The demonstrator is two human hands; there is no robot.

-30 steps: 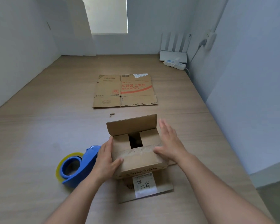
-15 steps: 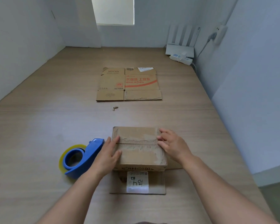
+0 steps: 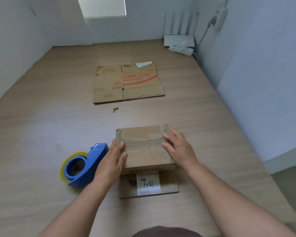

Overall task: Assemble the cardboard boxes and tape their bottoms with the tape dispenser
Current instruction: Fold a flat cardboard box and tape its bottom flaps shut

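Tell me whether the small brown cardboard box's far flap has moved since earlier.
Yes. The far flap swung down toward the person, away from the flattened printed carton, and now lies flat on the box.

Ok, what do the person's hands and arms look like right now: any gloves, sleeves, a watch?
The left hand and right hand are bare: no gloves, rings or watch show. The left forearm and right forearm are bare too, with no sleeve in view. A dark brown piece of clothing shows at the bottom edge.
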